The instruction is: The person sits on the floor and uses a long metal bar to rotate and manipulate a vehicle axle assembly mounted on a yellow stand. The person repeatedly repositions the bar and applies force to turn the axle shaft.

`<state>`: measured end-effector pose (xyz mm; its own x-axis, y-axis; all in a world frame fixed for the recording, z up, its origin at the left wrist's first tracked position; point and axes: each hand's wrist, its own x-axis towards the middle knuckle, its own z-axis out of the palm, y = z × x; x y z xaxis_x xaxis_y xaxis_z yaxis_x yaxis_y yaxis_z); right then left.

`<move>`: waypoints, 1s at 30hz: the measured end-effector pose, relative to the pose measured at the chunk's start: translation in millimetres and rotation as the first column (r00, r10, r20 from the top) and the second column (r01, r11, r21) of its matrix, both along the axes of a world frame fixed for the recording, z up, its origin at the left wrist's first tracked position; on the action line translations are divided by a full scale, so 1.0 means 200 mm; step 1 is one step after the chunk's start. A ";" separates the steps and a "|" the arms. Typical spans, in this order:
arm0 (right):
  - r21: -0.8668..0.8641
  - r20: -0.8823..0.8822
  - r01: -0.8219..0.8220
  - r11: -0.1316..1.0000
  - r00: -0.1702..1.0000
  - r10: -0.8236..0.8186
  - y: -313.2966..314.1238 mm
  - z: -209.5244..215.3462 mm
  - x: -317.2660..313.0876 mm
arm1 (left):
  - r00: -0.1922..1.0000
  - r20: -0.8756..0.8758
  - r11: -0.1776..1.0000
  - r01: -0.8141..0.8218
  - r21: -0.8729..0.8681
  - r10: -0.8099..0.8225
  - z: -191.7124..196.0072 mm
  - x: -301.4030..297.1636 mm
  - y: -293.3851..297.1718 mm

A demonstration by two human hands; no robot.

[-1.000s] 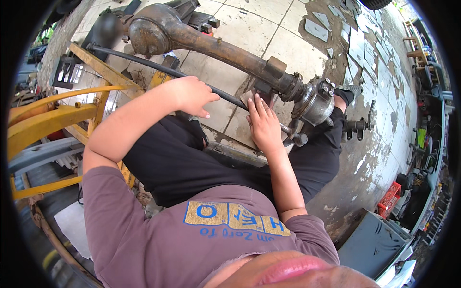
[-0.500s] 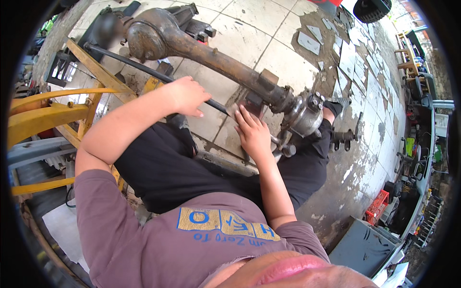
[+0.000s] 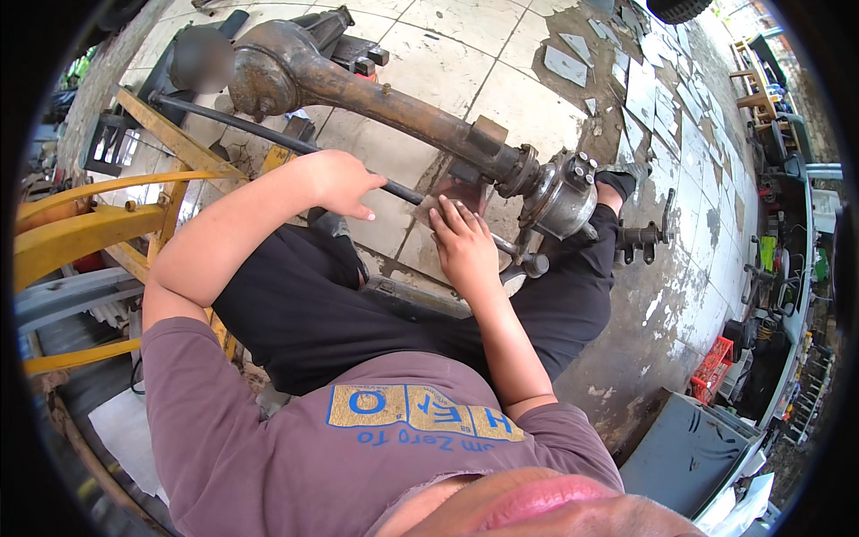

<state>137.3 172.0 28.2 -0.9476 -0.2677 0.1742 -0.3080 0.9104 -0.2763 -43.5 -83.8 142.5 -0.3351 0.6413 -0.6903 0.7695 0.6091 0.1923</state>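
A long black steering tie rod (image 3: pixel 259 131) slants across in front of me, with a jointed end (image 3: pixel 535 265) at its right. My left hand (image 3: pixel 340 182) is closed over the rod near its middle, the thumb on the near side; its other fingers are mostly hidden. Farther right, my right hand (image 3: pixel 467 243) lies over the rod with bent fingers. Pressed against the rod under those fingertips is a small brownish sheet (image 3: pixel 424 210), perhaps sandpaper. Beyond the rod lies a rusty axle housing (image 3: pixel 394 106) with a round metal hub (image 3: pixel 565 199).
A yellow metal frame (image 3: pixel 89 234) stands at my left. Broken tiles (image 3: pixel 641 94) litter the floor at the far right. A metal bracket part (image 3: pixel 640 240) lies beyond my right leg. Near the right edge are a red crate (image 3: pixel 713 369) and a grey metal box (image 3: pixel 684 456).
Both hands stay on the rod, with the right hand's fingers slightly shifted over the sheet. The view has tilted a little, moving the axle slightly up and left.
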 end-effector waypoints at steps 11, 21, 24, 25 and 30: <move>0.022 -0.040 0.041 0.999 0.998 -0.040 -0.01 -0.02 -0.03 | 0.999 -0.027 1.000 0.019 -0.006 -0.019 0.04 0.01 0.03; 0.038 -0.033 0.050 0.998 0.998 -0.049 -0.02 -0.03 -0.08 | 0.985 -0.110 0.991 0.127 -0.040 -0.131 -0.04 0.06 0.01; -0.015 0.003 0.051 0.999 0.999 -0.051 0.02 -0.06 -0.03 | 0.994 -0.063 0.994 0.089 -0.064 -0.093 0.01 0.04 0.05; -0.022 0.015 0.051 0.998 0.999 -0.050 0.02 -0.06 -0.01 | 0.996 -0.047 0.995 0.069 -0.070 -0.072 0.02 0.04 0.04; -0.036 0.002 0.054 0.998 0.999 -0.054 0.01 -0.05 -0.11 | 0.976 -0.161 0.972 0.169 0.161 -0.143 -0.04 0.02 0.05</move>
